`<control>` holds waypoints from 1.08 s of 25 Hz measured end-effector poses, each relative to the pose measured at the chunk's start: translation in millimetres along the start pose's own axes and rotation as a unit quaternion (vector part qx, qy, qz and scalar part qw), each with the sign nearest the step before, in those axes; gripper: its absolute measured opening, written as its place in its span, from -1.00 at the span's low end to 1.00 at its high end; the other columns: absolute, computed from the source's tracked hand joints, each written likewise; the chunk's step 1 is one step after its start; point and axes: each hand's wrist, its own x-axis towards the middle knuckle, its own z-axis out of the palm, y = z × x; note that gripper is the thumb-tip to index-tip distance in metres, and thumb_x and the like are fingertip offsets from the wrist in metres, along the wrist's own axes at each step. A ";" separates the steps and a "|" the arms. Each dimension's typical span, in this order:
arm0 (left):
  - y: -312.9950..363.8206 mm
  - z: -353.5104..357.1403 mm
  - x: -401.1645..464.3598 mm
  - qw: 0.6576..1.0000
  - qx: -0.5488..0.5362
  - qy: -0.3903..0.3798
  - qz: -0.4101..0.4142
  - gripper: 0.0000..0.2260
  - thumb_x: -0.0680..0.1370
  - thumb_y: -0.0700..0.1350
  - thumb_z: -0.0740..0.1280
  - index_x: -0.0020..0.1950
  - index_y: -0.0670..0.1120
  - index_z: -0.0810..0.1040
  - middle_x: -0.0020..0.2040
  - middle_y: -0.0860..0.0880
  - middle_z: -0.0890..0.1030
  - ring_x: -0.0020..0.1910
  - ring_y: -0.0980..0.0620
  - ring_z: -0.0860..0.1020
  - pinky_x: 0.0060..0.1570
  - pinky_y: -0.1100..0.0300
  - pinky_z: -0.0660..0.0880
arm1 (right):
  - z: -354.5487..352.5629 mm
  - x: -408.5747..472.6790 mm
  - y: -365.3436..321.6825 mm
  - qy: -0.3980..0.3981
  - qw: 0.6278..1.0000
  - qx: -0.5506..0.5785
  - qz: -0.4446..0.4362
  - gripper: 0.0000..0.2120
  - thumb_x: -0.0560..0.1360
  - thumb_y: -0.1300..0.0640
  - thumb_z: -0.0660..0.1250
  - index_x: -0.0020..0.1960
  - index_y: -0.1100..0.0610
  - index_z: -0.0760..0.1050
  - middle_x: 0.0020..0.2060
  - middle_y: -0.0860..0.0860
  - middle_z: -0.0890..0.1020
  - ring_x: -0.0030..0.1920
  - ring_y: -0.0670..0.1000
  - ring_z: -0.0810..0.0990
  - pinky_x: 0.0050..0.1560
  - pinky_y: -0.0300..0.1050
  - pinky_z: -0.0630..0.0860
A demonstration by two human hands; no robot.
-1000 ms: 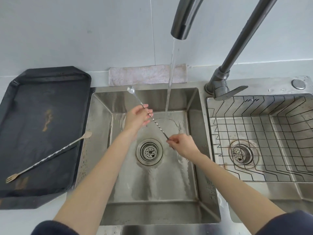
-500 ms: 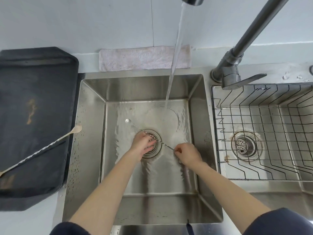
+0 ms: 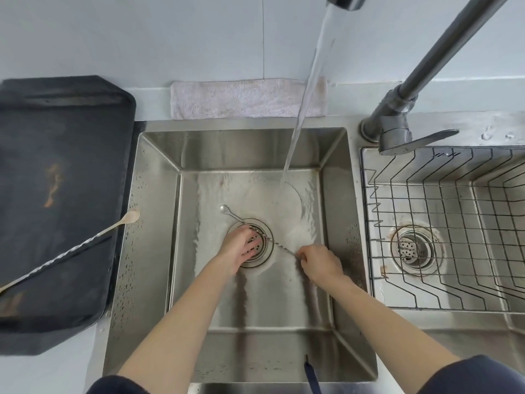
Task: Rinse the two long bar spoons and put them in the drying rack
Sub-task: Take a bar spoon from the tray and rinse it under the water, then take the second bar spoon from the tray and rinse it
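A long twisted silver bar spoon (image 3: 270, 239) lies low over the drain (image 3: 255, 243) of the left sink basin (image 3: 159, 223), bowl end up-left. My right hand (image 3: 319, 261) pinches its lower end. My left hand (image 3: 240, 247) rests on its shaft over the drain, fingers spread and curled around it. A second bar spoon (image 3: 71, 251), pale bowl toward the sink, lies diagonally on the dark tray (image 3: 65, 155) at left. The wire drying rack (image 3: 454, 223) sits in the right basin.
Water runs from the tap spout (image 3: 343, 0) and lands at the back right of the left basin, away from the spoon. The faucet base and lever (image 3: 397, 135) stand between the basins. A folded cloth (image 3: 247, 98) lies behind the sink.
Both hands and the spoon dropped from mid-height beside the stream down to the basin floor over the drain. Over the last half second they barely moved.
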 end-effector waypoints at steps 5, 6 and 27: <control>0.1 -6.0 -8.8 0.989 0.141 0.018 0.043 -0.60 0.56 -0.20 0.13 0.40 -0.08 0.29 0.29 -0.06 0.49 0.22 -0.02 0.50 0.15 0.18 0.41 | -11.8 -9.8 -6.7 -0.006 1.000 -0.002 -0.008 -0.64 0.52 0.25 0.12 0.25 0.04 0.48 0.26 0.07 0.55 0.25 0.14 0.50 0.19 -0.06 0.47; -0.1 -8.8 -11.3 0.981 0.184 0.021 0.063 -0.60 0.55 -0.19 0.16 0.40 -0.09 0.31 0.27 -0.06 0.50 0.21 -0.03 0.50 0.13 0.20 0.41 | -15.6 -13.1 -9.2 -0.009 1.000 -0.006 -0.017 -0.64 0.53 0.22 0.13 0.29 0.04 0.44 0.28 0.07 0.54 0.28 0.13 0.49 0.21 -0.06 0.45; 27.1 -100.2 -126.6 0.734 0.576 0.097 0.345 -0.61 0.52 -0.13 0.27 0.34 -0.09 0.38 0.31 -0.09 0.50 0.30 -0.07 0.44 0.30 0.10 0.35 | -29.9 -116.5 -110.4 0.118 0.976 -0.043 -0.177 -0.55 0.52 0.06 0.22 0.40 0.03 0.29 0.32 0.09 0.46 0.31 0.17 0.43 0.32 0.01 0.32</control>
